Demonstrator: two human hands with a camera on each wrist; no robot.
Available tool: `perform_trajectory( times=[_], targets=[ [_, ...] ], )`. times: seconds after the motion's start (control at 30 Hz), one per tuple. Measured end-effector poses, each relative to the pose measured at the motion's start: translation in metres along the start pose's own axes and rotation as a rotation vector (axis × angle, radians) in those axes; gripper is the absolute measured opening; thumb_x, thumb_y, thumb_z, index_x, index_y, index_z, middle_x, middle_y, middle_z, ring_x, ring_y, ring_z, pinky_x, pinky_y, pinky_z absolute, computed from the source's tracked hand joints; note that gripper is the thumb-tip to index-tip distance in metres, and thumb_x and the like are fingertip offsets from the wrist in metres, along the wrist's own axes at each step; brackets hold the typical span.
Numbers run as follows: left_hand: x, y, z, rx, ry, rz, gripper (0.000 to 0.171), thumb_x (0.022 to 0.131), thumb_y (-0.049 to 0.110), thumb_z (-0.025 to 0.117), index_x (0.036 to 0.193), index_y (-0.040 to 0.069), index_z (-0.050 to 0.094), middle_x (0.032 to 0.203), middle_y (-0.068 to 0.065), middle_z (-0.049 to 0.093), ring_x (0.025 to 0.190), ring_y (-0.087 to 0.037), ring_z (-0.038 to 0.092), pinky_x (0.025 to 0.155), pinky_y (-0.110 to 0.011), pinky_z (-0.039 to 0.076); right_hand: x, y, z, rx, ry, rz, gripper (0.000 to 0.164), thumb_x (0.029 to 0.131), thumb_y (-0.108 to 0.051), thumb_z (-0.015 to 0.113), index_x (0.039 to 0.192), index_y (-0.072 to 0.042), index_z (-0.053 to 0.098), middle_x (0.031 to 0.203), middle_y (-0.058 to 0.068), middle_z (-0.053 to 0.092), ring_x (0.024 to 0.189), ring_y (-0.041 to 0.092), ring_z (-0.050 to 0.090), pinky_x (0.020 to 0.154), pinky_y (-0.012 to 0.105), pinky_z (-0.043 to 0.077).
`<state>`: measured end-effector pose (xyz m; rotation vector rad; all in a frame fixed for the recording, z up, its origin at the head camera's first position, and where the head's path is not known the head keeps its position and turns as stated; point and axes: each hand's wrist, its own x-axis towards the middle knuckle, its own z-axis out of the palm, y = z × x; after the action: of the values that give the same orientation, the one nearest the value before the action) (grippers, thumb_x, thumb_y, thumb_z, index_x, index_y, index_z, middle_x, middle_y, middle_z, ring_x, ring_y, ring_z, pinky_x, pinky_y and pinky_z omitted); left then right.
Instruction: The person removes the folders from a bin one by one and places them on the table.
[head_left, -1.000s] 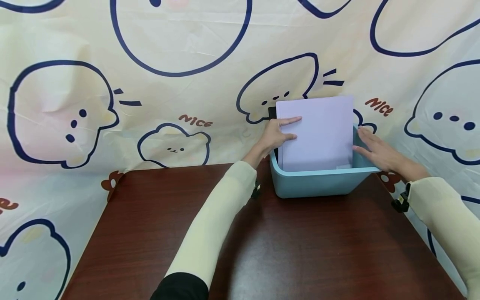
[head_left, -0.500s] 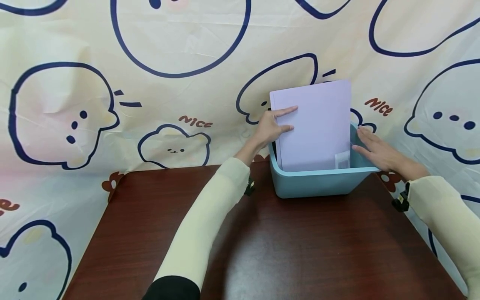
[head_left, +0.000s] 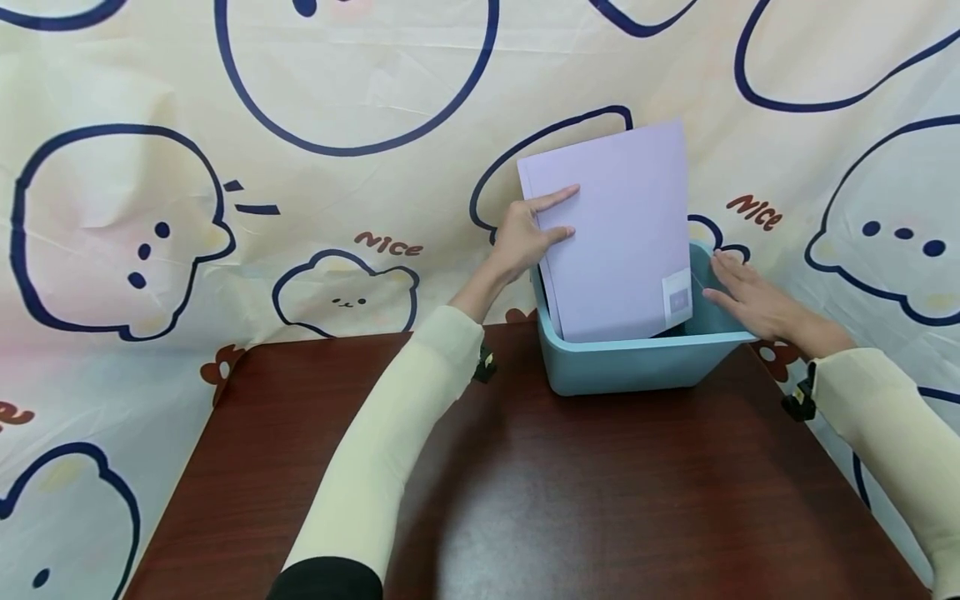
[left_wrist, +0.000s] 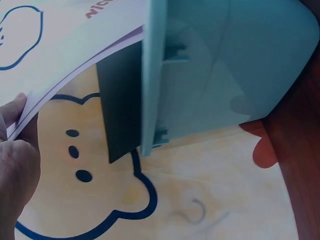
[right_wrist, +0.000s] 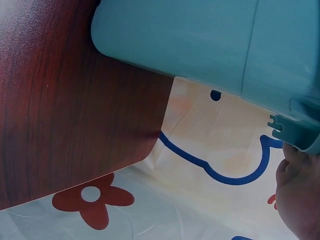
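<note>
My left hand (head_left: pixel 517 237) pinches a thin lilac notebook (head_left: pixel 611 250) at its left edge, index finger and thumb spread across the front cover. The notebook leans left, its lower end inside a light-blue plastic bin (head_left: pixel 622 368); a pale label (head_left: pixel 677 298) shows at its lower right corner. In the left wrist view, its layered edges bend from the hand to the bin rim. My right hand (head_left: pixel 757 307) rests at the bin's right rim, fingers straight and thumb over the inside. Beside the notebook in the left wrist view, a dark flat panel (left_wrist: pixel 120 105) sticks out of the bin.
The bin stands at the back right of a dark reddish-brown wooden table (head_left: pixel 600 483). Right behind the table hangs a cream cloth (head_left: pixel 352 192) with blue cartoon outlines. The table's right edge runs close by the bin.
My left hand has raised the notebook out of the bin, up and left, tilting it further; its label has come into view. The right hand stays at the rim.
</note>
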<state>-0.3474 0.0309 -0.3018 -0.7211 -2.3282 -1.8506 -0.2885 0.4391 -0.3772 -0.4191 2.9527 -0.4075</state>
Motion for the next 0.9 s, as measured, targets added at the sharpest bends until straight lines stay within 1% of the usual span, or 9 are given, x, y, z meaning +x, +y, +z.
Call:
perform_trajectory(
  times=[0.17,0.33,0.4,0.5,0.6,0.7,0.87,0.9],
  targets=[
    [0.003,0.009,-0.009,-0.027,0.023,0.027,0.057,0.09,0.0,0.082,0.14,0.026,0.071,0.159,0.003,0.054,0.143,-0.008,0.052,0.111,-0.031,0.051,0.001,0.001,0.001,0.002,0.0,0.0,0.082,0.114,-0.049,0.031,0.166,0.001,-0.008,0.174,0.024,-0.015,0.16,0.047,-0.011,0.128,0.059,-0.013],
    [0.005,0.016,-0.017,-0.04,0.031,0.036,0.058,0.092,0.001,0.081,0.143,0.027,0.068,0.161,0.006,0.052,0.146,-0.008,0.048,0.115,-0.028,0.046,-0.001,0.001,0.001,0.0,0.01,-0.007,0.082,0.114,-0.049,0.031,0.166,0.001,-0.007,0.174,0.024,-0.014,0.16,0.048,-0.01,0.128,0.058,-0.013],
    [0.005,0.019,-0.02,-0.022,0.038,0.038,0.058,0.093,0.003,0.081,0.144,0.028,0.067,0.161,0.008,0.051,0.147,-0.006,0.045,0.116,-0.027,0.044,-0.001,0.0,0.001,-0.001,0.011,-0.009,0.081,0.114,-0.048,0.031,0.166,0.002,-0.007,0.174,0.024,-0.014,0.16,0.048,-0.01,0.128,0.058,-0.013],
    [0.005,0.023,-0.026,0.032,0.06,0.052,0.059,0.093,0.006,0.082,0.144,0.031,0.067,0.159,0.01,0.053,0.148,-0.003,0.044,0.118,-0.022,0.039,-0.001,-0.001,0.0,-0.004,0.012,-0.01,0.081,0.115,-0.048,0.031,0.166,0.002,-0.006,0.174,0.025,-0.013,0.16,0.048,-0.01,0.128,0.059,-0.013],
    [0.005,0.028,-0.031,0.057,0.079,0.064,0.059,0.093,0.009,0.083,0.144,0.032,0.066,0.157,0.013,0.055,0.147,-0.001,0.044,0.118,-0.016,0.035,-0.001,-0.002,0.0,-0.01,0.011,-0.01,0.081,0.115,-0.048,0.031,0.166,0.003,-0.006,0.174,0.025,-0.014,0.16,0.048,-0.01,0.128,0.06,-0.011],
    [0.004,0.036,-0.034,0.026,0.082,0.074,0.059,0.093,0.007,0.082,0.145,0.03,0.066,0.155,0.013,0.056,0.146,0.001,0.044,0.118,-0.013,0.033,-0.001,-0.003,0.0,-0.012,0.011,-0.011,0.081,0.115,-0.048,0.031,0.166,0.002,-0.006,0.174,0.025,-0.014,0.16,0.049,-0.009,0.128,0.06,-0.011],
    [-0.001,0.055,-0.037,-0.044,0.09,0.075,0.059,0.094,0.0,0.078,0.147,0.022,0.064,0.156,0.011,0.056,0.145,-0.002,0.047,0.115,-0.014,0.037,0.0,-0.001,0.002,-0.013,0.024,-0.012,0.08,0.115,-0.046,0.031,0.166,0.003,-0.006,0.174,0.026,-0.012,0.16,0.049,-0.009,0.128,0.061,-0.008],
    [-0.002,0.058,-0.038,-0.049,0.097,0.088,0.058,0.094,-0.002,0.077,0.147,0.02,0.064,0.156,0.009,0.056,0.145,-0.004,0.048,0.115,-0.014,0.037,0.0,0.0,0.002,-0.019,0.028,-0.013,0.079,0.115,-0.046,0.031,0.166,0.004,-0.005,0.174,0.026,-0.012,0.16,0.049,-0.008,0.129,0.062,-0.007]
  ],
)
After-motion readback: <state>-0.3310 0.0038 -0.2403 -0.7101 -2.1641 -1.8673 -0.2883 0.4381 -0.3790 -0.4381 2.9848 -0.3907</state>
